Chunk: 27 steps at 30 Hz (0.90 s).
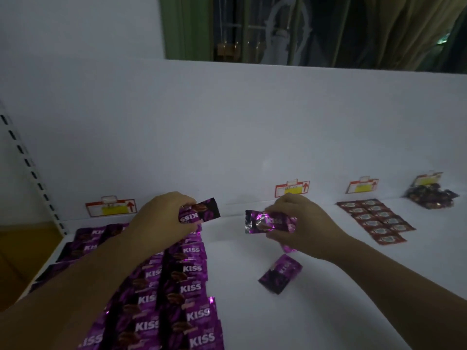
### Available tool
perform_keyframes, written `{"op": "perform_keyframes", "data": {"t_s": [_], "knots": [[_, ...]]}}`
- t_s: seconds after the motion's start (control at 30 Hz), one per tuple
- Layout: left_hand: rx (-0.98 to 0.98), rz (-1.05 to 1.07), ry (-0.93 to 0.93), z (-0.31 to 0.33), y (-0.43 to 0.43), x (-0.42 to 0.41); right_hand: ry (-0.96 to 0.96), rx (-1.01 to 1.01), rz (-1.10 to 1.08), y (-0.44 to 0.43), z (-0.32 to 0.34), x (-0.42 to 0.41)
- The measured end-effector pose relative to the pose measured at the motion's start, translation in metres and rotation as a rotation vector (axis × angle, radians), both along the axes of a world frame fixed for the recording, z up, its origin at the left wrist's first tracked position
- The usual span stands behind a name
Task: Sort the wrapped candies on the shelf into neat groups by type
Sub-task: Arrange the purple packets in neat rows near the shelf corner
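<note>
My left hand (164, 218) pinches one purple KISS candy (199, 213) between thumb and fingers, above the far end of the purple rows (187, 286), which lie in overlapping lines along the left side of the shelf (328, 299) up to its front edge. My right hand (295, 223) grips a second purple candy (262, 221) near the middle of the shelf, its foil end sticking out toward the left hand. A loose purple candy (280, 273) lies tilted on the shelf just below that hand. Toward the back right, red candies (376, 221) lie in two neat columns, and a pile of dark candies (429, 197) sits in the back right corner. Price tags (292, 188) stand along the back edge.
</note>
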State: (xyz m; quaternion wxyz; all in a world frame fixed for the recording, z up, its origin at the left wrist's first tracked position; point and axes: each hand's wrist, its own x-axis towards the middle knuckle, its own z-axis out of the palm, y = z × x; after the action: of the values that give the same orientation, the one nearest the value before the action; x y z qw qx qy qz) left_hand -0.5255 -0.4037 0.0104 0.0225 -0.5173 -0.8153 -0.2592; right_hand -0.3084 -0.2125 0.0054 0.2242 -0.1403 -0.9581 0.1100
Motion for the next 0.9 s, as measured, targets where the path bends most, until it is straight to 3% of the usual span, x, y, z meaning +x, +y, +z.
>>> {"op": "perform_keyframes", "data": {"t_s": [0.17,0.4,0.57,0.9], "knots": [[0.076,0.167,-0.017,0.004,-0.014,-0.019,0.048,-0.063,0.058,0.016,-0.011,-0.046],[0.047,0.269,-0.008,-0.008,-0.033,-0.027,-0.085,-0.020,0.143,0.017,-0.043,-0.112],[0.026,0.235,-0.001,-0.011,-0.039,-0.027,-0.054,0.152,0.185,0.012,-0.055,-0.120],[0.021,0.117,-0.041,-0.018,-0.026,-0.017,-0.044,0.133,0.220,0.010,-0.055,-0.121]]}}
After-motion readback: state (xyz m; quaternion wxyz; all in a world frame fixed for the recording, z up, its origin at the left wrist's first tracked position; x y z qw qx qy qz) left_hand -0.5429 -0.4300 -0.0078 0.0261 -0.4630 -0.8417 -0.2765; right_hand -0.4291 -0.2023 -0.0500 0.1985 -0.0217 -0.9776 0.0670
